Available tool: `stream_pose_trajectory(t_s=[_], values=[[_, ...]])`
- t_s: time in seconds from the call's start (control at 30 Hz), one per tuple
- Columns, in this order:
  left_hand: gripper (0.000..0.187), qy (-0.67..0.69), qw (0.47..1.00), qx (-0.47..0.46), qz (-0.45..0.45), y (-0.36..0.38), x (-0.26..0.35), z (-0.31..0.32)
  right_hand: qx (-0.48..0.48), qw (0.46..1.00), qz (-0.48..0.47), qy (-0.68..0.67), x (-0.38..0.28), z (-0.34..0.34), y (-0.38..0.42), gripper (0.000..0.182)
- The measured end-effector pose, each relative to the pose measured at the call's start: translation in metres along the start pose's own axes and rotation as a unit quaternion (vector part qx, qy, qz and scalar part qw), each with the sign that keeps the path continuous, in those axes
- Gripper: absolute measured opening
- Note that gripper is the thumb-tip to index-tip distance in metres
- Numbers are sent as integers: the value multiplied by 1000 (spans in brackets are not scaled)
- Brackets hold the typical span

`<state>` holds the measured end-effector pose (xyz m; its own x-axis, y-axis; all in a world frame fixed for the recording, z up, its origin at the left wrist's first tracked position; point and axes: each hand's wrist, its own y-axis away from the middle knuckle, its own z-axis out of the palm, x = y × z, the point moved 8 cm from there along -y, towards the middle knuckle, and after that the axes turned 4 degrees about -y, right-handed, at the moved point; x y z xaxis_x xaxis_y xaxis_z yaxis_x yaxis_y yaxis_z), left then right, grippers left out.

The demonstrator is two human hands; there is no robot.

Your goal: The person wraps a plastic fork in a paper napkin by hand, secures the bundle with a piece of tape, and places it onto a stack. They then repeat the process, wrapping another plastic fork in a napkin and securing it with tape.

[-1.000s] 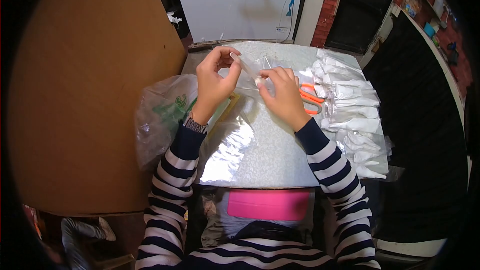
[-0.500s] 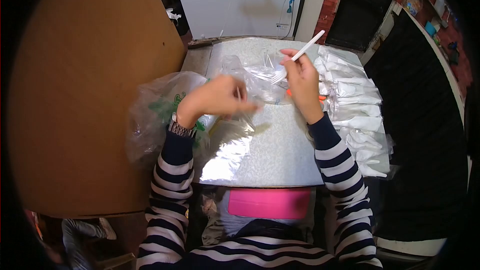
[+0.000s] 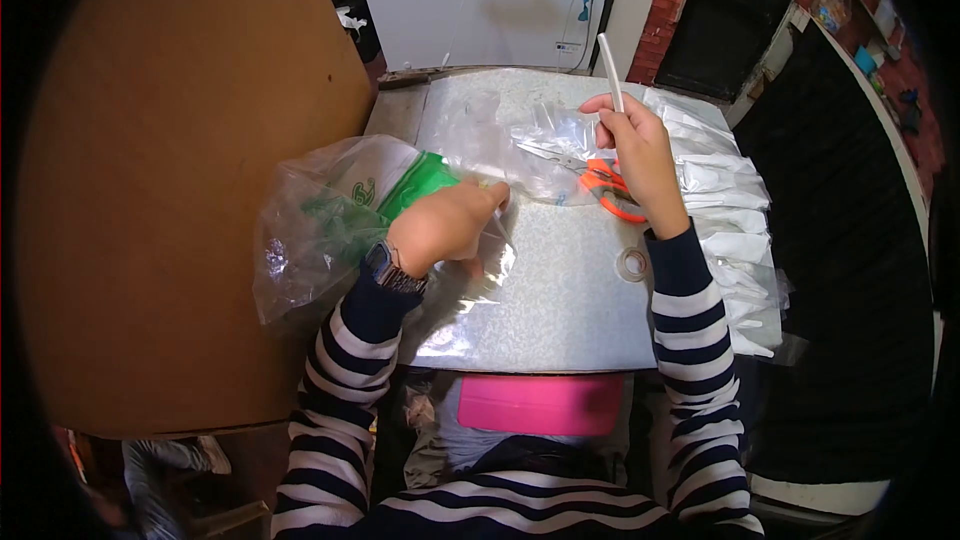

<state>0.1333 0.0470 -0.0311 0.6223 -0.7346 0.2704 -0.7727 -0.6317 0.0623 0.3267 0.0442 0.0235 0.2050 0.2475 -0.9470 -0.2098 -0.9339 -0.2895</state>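
Observation:
My right hand (image 3: 636,145) is closed on a white plastic fork (image 3: 609,65), its handle pointing up; the fork's head is hidden by the fingers. My left hand (image 3: 450,220), wearing a wristwatch, reaches down over the clear plastic sheets, with fingers bent together; what they hold, if anything, is hidden. Beside it lies a large clear bag (image 3: 320,200) with a green packet (image 3: 418,183) in it. Orange-handled scissors (image 3: 602,183) lie between the hands on clear bags (image 3: 475,135). A roll of tape (image 3: 632,264) is below my right hand.
The table (image 3: 570,310) has a row of bagged white items (image 3: 730,200) along its right side. A brown board (image 3: 190,190) stands at the left, a white fridge (image 3: 480,0) beyond the table. A pink object (image 3: 540,404) lies over my lap. A person's leg shows at lower left.
My left hand has moved slightly right and down, turning over the clear sheets. My right hand has shifted right with the fork, now more upright. The scissors, tape and green packet show more.

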Motion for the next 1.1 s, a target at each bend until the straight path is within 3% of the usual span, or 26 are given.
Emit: stream_pose_trajectory(t_s=[0.13,0.23,0.33,0.43,0.53,0.63,0.73,0.83,0.93,1.1], values=[[45,13,999,-33,-4,-10,-10,12,-85,977,-45,188,5,16,6,25],[28,50,996,-61,-37,-13,-11,7,-140,891,-225,369,13,45,23,34],[18,116,993,-11,0,-21,-20,12,-164,892,-187,377,26,54,30,38],[19,72,996,46,8,-21,-10,-6,-154,881,-152,420,38,59,26,35],[24,129,975,171,-60,-28,-15,-18,-136,863,-119,472,46,58,15,33],[24,154,961,212,-85,-33,-22,-11,-148,872,-119,452,47,58,15,32],[25,88,955,276,-65,-29,-22,-13,-149,893,-163,392,35,59,25,31],[25,2,941,306,-142,-19,-14,-18,-144,899,-153,385,36,57,21,30],[25,-126,933,322,-102,-19,-1,-25,-152,892,-110,412,41,57,17,26],[26,-143,933,294,-148,-22,-19,-16,-114,909,-136,378,48,48,9,19]])
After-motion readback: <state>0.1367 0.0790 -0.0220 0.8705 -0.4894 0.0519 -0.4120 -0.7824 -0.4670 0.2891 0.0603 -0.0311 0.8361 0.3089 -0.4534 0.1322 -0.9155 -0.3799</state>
